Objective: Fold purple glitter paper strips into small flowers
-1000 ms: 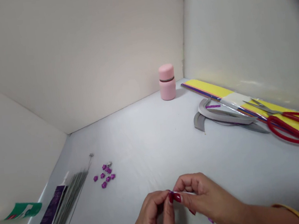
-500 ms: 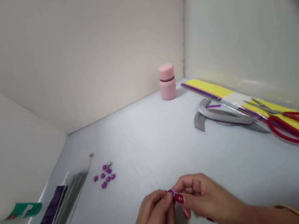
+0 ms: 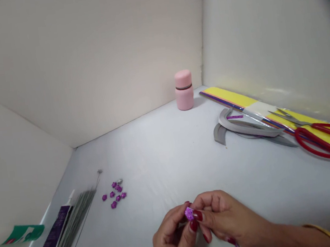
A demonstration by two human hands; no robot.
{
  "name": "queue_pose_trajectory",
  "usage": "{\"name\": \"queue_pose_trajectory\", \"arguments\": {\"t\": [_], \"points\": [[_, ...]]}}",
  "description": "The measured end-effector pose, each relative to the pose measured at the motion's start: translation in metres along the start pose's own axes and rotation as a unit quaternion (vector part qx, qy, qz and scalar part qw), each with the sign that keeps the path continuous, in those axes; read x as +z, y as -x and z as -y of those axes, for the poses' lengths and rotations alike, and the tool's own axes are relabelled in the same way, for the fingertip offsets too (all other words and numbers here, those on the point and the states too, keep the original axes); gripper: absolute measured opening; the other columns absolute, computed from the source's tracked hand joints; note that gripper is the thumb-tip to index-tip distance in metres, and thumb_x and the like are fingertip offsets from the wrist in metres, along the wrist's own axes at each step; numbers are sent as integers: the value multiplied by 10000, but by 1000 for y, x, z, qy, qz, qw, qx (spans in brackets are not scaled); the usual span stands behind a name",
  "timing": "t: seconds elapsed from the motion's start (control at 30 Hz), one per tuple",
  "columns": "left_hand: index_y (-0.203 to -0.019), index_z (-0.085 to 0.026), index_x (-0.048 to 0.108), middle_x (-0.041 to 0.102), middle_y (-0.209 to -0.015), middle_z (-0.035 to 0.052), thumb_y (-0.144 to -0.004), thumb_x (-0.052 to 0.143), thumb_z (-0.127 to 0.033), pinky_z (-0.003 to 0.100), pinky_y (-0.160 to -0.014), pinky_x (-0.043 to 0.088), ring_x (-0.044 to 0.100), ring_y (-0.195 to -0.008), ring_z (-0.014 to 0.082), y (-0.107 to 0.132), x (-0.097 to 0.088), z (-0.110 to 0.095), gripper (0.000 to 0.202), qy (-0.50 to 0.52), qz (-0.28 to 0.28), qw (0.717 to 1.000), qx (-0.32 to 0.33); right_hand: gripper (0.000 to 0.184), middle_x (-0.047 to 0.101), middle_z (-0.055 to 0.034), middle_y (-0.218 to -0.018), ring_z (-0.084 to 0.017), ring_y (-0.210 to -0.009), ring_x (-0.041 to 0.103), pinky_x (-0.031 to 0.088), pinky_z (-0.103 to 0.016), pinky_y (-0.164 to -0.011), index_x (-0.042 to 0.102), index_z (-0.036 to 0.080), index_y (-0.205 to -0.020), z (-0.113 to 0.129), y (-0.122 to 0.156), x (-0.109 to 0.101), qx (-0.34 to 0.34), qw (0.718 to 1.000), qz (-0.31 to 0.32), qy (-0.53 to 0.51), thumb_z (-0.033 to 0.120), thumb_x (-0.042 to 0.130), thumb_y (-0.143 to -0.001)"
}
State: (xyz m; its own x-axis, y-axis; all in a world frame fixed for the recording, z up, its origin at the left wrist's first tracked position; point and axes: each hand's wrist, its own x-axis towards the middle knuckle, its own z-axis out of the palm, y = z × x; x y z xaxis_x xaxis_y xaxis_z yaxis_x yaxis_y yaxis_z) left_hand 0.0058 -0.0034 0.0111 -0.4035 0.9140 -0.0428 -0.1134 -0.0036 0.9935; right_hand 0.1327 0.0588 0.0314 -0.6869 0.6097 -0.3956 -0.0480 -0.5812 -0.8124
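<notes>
Both my hands meet low in the middle of the view, over the white table [image 3: 169, 159]. My left hand [image 3: 173, 240] and my right hand [image 3: 225, 220] pinch one small glittery purple piece [image 3: 189, 213] between their fingertips; its sparkly face points up. Several more small purple pieces [image 3: 115, 193] lie in a cluster to the left, apart from my hands. A yellow band shows on my right wrist.
A pink jar [image 3: 184, 90] stands in the far corner. Grey curved strips [image 3: 238, 128], yellow and purple sheets [image 3: 240, 102] and red-handled scissors [image 3: 320, 138] lie along the right wall. A bundle of thin wires [image 3: 70, 231], a purple-labelled packet [image 3: 52, 237] and a green-white tube [image 3: 19, 233] sit at left.
The purple piece has been turned between my fingertips, so its glittery face now shows. My hands stay in the same place.
</notes>
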Motion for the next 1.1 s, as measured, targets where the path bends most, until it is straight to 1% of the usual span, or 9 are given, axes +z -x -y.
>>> {"name": "queue_pose_trajectory", "arguments": {"t": [0.1,0.23,0.43,0.63,0.77,0.9,0.97,1.03,1.1], "points": [[-796,-273,763,753,-815,44,-624,752,-365,250,-716,528,676,-761,185,0,0,-1,195,6,-3,1000,-26,295,541,50,-496,-10,-332,248,167,-148,-338,582,132,-721,0,-1,0,-3,1000,3,0,420,646,-727],[-752,-285,767,755,-772,36,-587,766,-410,253,-699,518,673,-734,181,-1,-1,1,207,15,-14,998,-56,314,529,53,-486,-22,-341,258,192,-152,-341,567,143,-704,-2,-2,0,4,999,-12,42,451,627,-730],[-662,-254,762,749,-722,34,-574,769,-424,226,-673,492,649,-697,161,-2,-2,2,191,18,-10,996,-87,328,518,42,-509,-43,-392,287,200,-164,-366,542,151,-649,0,-1,1,4,992,-45,115,460,603,-740],[-652,-213,755,751,-668,51,-546,778,-443,239,-650,473,637,-643,162,-3,-4,2,255,30,-20,988,-151,257,533,38,-549,-65,-435,369,291,-185,-436,566,162,-673,-2,-1,-1,-36,987,-35,150,402,599,-758],[-636,-195,748,742,-632,49,-562,774,-423,239,-617,476,631,-604,159,-4,-3,1,241,24,-20,988,-149,233,525,29,-548,-101,-542,466,359,-205,-542,558,161,-644,-6,-1,-3,-80,982,-39,166,354,595,-769],[-649,-180,744,742,-637,57,-566,770,-411,258,-615,503,650,-621,188,-3,-3,0,247,-7,-35,992,-123,208,536,17,-584,-113,-574,485,375,-211,-556,603,158,-693,-10,0,-5,-91,971,-36,219,314,534,-811],[-667,-178,737,742,-656,61,-619,737,-379,266,-625,517,662,-642,200,-2,-4,0,207,-42,-29,995,-82,201,538,16,-597,-114,-572,482,376,-211,-549,619,160,-728,-13,0,-6,-92,966,-38,239,299,512,-824],[-696,-190,725,740,-685,52,-683,686,-311,253,-626,522,669,-648,189,0,-5,2,128,-109,-26,994,1,198,533,17,-595,-111,-563,472,373,-212,-542,622,156,-728,-15,0,-7,-92,963,-38,249,291,512,-824],[-742,-213,718,740,-724,34,-705,650,-198,235,-648,519,672,-666,171,2,-7,5,78,-191,-37,973,127,198,531,17,-594,-109,-563,467,373,-212,-544,619,152,-713,-16,0,-6,-92,966,-34,240,298,532,-815]]}}
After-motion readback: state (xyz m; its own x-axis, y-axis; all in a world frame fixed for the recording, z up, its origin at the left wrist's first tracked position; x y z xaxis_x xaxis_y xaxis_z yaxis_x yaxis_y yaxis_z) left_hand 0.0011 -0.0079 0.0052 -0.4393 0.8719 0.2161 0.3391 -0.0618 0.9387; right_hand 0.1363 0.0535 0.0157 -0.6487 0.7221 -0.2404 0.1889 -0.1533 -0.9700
